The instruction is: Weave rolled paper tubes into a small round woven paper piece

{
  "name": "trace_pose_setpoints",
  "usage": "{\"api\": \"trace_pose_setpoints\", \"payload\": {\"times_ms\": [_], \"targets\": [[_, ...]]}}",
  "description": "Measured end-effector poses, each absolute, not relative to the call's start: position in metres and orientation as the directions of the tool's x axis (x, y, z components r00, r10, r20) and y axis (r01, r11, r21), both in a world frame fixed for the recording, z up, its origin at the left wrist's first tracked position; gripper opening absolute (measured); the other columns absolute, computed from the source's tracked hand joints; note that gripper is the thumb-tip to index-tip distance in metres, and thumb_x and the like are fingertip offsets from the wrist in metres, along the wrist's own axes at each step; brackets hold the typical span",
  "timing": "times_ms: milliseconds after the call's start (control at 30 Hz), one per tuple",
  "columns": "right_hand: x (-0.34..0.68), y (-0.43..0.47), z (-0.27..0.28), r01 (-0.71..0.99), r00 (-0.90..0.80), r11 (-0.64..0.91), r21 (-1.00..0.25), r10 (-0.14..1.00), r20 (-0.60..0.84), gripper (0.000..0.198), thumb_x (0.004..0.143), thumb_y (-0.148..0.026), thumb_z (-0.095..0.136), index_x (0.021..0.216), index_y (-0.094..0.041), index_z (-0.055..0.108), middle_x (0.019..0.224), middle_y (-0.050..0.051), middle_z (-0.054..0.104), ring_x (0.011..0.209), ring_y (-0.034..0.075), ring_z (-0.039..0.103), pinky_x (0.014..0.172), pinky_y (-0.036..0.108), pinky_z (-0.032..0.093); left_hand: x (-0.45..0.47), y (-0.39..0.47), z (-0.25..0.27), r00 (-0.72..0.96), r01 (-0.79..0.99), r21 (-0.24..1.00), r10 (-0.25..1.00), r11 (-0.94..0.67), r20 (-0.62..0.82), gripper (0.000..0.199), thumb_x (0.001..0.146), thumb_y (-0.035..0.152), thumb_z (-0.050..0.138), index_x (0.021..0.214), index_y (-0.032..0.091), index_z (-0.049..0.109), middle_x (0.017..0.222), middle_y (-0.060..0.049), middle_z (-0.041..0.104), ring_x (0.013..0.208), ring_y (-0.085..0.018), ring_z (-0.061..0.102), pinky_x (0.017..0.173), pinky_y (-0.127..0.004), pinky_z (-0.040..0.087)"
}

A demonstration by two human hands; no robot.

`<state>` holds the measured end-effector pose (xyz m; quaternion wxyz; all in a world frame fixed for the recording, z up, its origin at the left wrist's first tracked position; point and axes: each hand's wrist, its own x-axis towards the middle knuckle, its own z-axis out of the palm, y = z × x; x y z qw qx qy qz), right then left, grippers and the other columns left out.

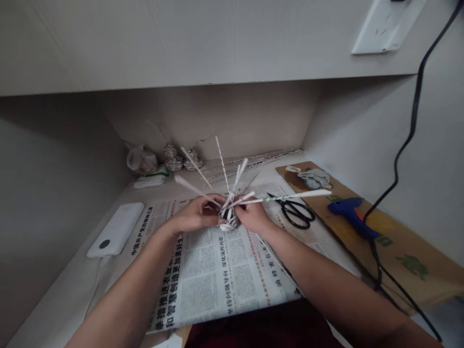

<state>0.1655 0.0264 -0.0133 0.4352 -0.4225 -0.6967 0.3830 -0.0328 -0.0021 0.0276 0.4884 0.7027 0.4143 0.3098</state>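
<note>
The woven piece (228, 224) is at mid-scene over the newspaper (206, 270); whether it touches the sheet cannot be told. The left hand (197, 212) grips its left rim, thumb near, fingers far. The right hand (253, 215) has its fingers curled closed on the right rim; which strand they pinch is hidden.

Paper rods (222, 162) fan up and outward from the rim. Judged good practice: brace the wall with the left hand, draw each strand snug with the right, space the rods evenly and avoid creasing them.

Containers: the woven piece is cup-like, its interior dark, contents not determinable. At far left on the bench (61, 299), a plastic bag (141, 159) sits bunched, contents unclear, beside two woven forms (173, 158).
</note>
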Motion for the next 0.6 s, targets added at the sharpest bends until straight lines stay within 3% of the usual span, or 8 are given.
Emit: {"api": "trace_pose_setpoints", "payload": {"times_ms": [100,233,467,600], "targets": [[0.165,0.028,-0.015,0.266,-0.254,0.328,-0.906,0.931,0.262,0.017,0.076,-0.009,0.058,0.072,-0.021,0.069,0.076,0.0,0.073,0.072,0.016,0.066,0.068,0.026,0.049,-0.043,0.0,0.03,0.523,0.234,0.953,0.851,-0.193,0.044,0.041,0.079,0.029,0.074,0.117,0.016,0.066,0.106,-0.01,0.072,0.092,-0.02,0.066,0.082,-0.032,0.052],[0.165,0.028,-0.018,0.256,-0.27,0.321,-0.912,0.929,0.252,0.018,0.075,-0.008,0.058,0.072,-0.021,0.07,0.073,-0.001,0.072,0.072,0.016,0.066,0.071,0.027,0.05,-0.041,0.003,0.025,0.506,0.262,0.931,0.858,-0.255,0.093,0.03,0.077,0.029,0.076,0.103,0.015,0.07,0.103,-0.01,0.072,0.092,-0.02,0.066,0.082,-0.032,0.052],[0.167,0.027,-0.015,0.313,-0.303,0.358,-0.879,0.915,0.265,0.021,0.079,-0.008,0.056,0.079,-0.021,0.072,0.078,0.0,0.074,0.076,0.017,0.067,0.073,0.027,0.05,-0.031,0.004,0.02,0.368,0.245,0.938,0.919,-0.244,0.143,0.02,0.076,0.031,0.075,0.083,0.014,0.067,0.078,-0.002,0.066,0.073,-0.014,0.06,0.071,-0.025,0.049],[0.167,0.03,-0.018,0.297,-0.302,0.352,-0.888,0.916,0.263,0.019,0.083,-0.014,0.055,0.081,-0.021,0.073,0.08,0.002,0.074,0.08,0.019,0.068,0.075,0.03,0.051,-0.029,0.005,0.018,0.326,0.191,0.959,0.935,-0.207,0.137,0.022,0.08,0.035,0.069,0.087,0.015,0.063,0.077,0.0,0.061,0.066,-0.012,0.055,0.062,-0.024,0.047]]}}
